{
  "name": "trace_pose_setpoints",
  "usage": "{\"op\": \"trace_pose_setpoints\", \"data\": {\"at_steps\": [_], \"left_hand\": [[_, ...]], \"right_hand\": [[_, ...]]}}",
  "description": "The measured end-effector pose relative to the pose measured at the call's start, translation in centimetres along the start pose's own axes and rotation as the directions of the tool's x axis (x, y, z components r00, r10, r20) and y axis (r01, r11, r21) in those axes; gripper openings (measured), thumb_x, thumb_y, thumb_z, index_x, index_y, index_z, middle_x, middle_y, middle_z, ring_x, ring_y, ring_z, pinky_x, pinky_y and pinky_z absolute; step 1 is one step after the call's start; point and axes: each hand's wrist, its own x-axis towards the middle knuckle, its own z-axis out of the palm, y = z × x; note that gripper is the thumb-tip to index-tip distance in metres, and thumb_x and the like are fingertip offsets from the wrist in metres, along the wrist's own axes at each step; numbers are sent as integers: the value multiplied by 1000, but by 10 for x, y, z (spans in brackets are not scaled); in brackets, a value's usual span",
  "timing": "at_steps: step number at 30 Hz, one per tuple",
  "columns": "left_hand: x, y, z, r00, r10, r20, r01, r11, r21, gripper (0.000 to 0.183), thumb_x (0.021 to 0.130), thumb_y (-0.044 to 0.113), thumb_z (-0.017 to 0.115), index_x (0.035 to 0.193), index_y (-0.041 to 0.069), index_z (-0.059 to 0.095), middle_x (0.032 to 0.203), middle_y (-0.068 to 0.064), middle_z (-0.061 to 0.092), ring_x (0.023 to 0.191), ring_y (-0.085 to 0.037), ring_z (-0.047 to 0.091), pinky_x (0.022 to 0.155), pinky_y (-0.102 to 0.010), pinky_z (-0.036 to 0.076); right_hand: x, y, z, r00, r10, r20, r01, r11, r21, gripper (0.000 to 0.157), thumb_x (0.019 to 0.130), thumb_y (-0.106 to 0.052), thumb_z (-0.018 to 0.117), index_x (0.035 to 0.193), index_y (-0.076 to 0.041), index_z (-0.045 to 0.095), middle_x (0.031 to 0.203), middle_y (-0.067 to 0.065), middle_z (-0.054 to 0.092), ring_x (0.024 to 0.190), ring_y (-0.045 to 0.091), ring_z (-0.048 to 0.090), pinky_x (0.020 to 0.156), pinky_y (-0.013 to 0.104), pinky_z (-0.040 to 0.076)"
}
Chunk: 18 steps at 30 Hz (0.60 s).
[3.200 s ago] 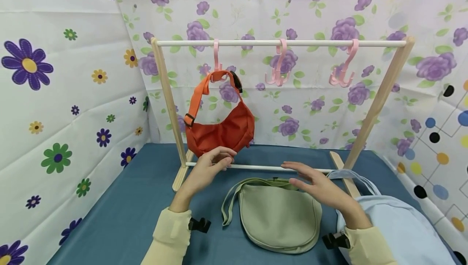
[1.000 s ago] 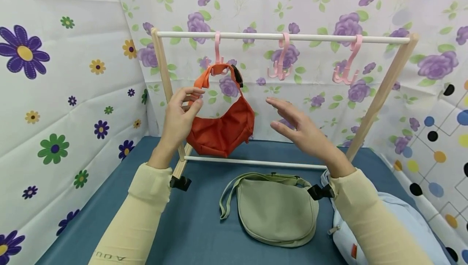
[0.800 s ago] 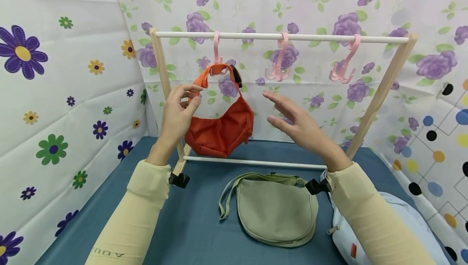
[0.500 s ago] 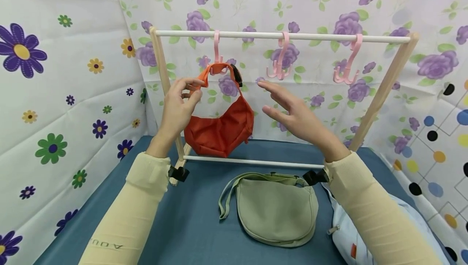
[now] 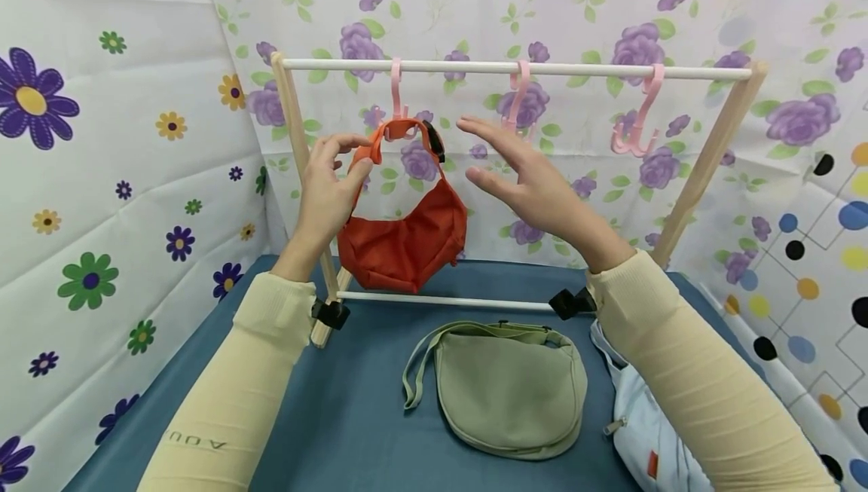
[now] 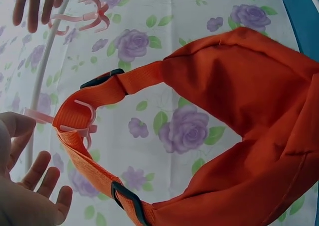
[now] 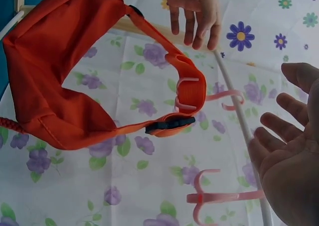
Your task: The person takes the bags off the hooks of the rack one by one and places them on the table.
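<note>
An orange-red shoulder bag (image 5: 407,251) hangs by its strap (image 6: 82,109) from the left pink hook (image 5: 396,89) on the rack's white bar (image 5: 576,70). My left hand (image 5: 328,183) is beside the strap's left side, thumb and fingers apart; the left wrist view shows its loosely bent fingers (image 6: 37,169) with nothing between them. My right hand (image 5: 536,183) is raised to the right of the bag, thumb spread from nearly straight fingers and holding nothing. In the head view it overlaps the lower part of the middle pink hook (image 5: 518,93).
A third pink hook (image 5: 637,119) hangs bare toward the right end of the bar. On the blue cloth (image 5: 359,401) lies a sage-green bag (image 5: 508,394). A light blue bag (image 5: 651,424) lies to its right, partly behind my right sleeve. Wooden posts (image 5: 705,168) support the rack.
Both hands have risen from low in front of the rack to strap height. My right hand has kept moving up and left toward the orange-red bag, which stays hanging on its hook.
</note>
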Motion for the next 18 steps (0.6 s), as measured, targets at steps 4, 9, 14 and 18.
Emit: {"op": "trace_pose_setpoints", "data": {"at_steps": [4, 9, 14, 18], "left_hand": [[6, -1, 0, 1000, -2, 16, 1, 1000, 23, 34, 100, 14, 68, 132, 5, 64, 135, -16, 53, 125, -29, 46, 108, -50, 34], [15, -3, 1, 999, -28, 40, 25, 998, 59, 40, 101, 20, 69, 137, 6, 61, 137, -20, 49, 128, -32, 44, 107, -51, 35], [20, -5, 2, 997, -47, 61, 42, 996, 73, 43, 102, 25, 69, 140, 7, 59, 138, -19, 49, 130, -32, 44, 107, -51, 37], [23, -7, 3, 995, -59, 78, 56, 997, 49, 47, 101, 25, 69, 143, 7, 55, 139, -19, 47, 129, -32, 43, 108, -51, 38]], "right_hand": [[11, -3, -2, 999, -31, -25, 28, 994, -102, 58, 106, -20, 63, 161, -18, 42, 168, 0, 34, 158, 13, 15, 126, 50, 16], [29, -5, -4, 997, -53, -50, 41, 975, -220, 57, 106, -24, 64, 159, -16, 45, 168, 0, 34, 159, 9, 7, 127, 48, 14], [45, -6, -2, 997, -77, -26, 64, 938, -342, 57, 106, -28, 63, 160, -19, 44, 170, -1, 28, 159, 10, 2, 127, 42, 8], [58, -8, 0, 993, -116, 16, 111, 893, -435, 56, 106, -29, 63, 159, -19, 46, 171, 2, 25, 160, 19, 3, 127, 42, 4]]}}
